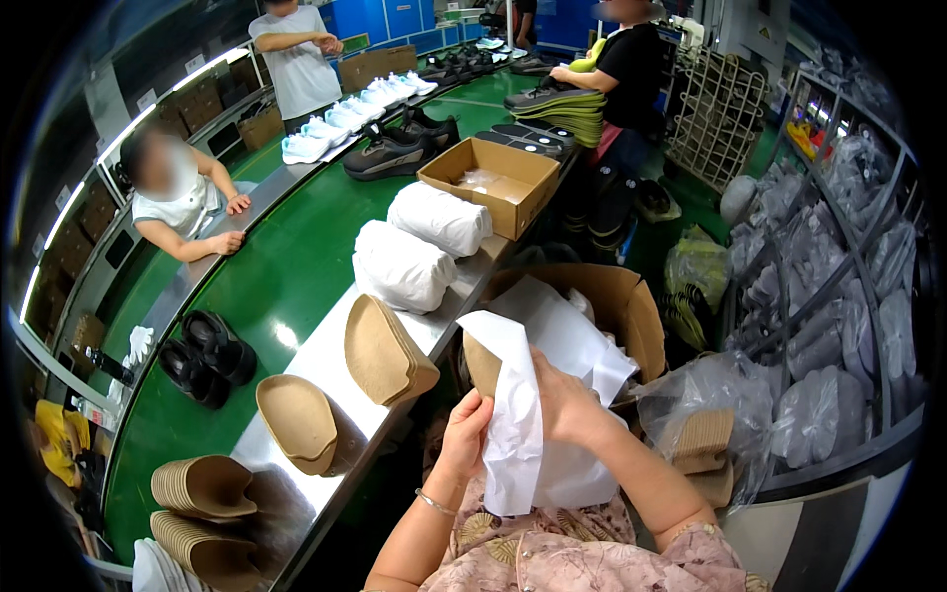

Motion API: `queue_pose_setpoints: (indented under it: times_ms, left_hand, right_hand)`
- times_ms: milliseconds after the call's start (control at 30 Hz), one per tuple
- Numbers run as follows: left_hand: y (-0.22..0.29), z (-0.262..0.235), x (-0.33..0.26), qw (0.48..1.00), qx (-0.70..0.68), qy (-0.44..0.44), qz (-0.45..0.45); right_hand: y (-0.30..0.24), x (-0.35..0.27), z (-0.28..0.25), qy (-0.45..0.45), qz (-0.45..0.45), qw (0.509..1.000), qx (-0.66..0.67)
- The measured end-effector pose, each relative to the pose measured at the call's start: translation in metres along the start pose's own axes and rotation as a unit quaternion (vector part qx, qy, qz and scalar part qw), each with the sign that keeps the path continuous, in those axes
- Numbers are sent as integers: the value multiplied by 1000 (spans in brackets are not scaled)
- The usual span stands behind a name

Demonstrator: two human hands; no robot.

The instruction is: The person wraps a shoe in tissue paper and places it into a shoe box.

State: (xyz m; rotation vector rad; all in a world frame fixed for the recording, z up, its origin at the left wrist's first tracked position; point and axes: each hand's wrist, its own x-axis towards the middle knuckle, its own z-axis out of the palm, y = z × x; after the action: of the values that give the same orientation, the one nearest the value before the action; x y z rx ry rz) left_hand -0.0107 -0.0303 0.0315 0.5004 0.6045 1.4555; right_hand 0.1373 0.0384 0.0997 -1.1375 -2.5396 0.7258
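In front of my body I hold a brown moulded cardboard shoe insert (480, 364) partly covered by a sheet of white tissue paper (513, 434). My left hand (466, 432) pinches the near left edge of the insert and paper. My right hand (564, 400) is closed on the paper from the right, its fingertips partly hidden. On the metal ledge to the left lie more cardboard inserts, a small stack (380, 350) and another piece (296, 419). Two paper-wrapped bundles (402, 266) rest beyond them.
Nested insert stacks (202, 488) stand at the lower left. Black shoes (207, 355) and grey sneakers (390, 153) sit on the green conveyor (306, 232). A cardboard box (503, 187) is at the ledge's far end. An open carton (631, 326) with white paper stands ahead; bagged items fill the right rack. Several people work nearby.
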Motion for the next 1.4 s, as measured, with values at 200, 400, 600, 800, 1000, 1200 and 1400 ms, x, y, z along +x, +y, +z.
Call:
queue_pose_setpoints:
  times_ms: [200,400,600,800,1000,1200,1400]
  left_hand:
    - [8,1,1,999,-19,-18,-37]
    - [-3,0,4,997,-49,-49,-35]
    - [-8,8,8,997,-67,-27,-34]
    - [1,6,7,996,-29,-66,-49]
    - [22,9,17,981,148,53,118]
    - [38,27,33,915,357,136,132]
    - [38,20,37,861,432,185,194]
  right_hand:
    - [6,3,5,9,1,1000,20]
    - [31,7,7,-8,-13,996,88]
    - [45,14,13,-39,-3,993,115]
    - [46,5,19,-70,13,973,219]
    - [28,-10,8,46,-25,998,-45]
    - [14,-14,5,90,-68,958,-265]
    - [15,-17,4,105,-64,938,-323]
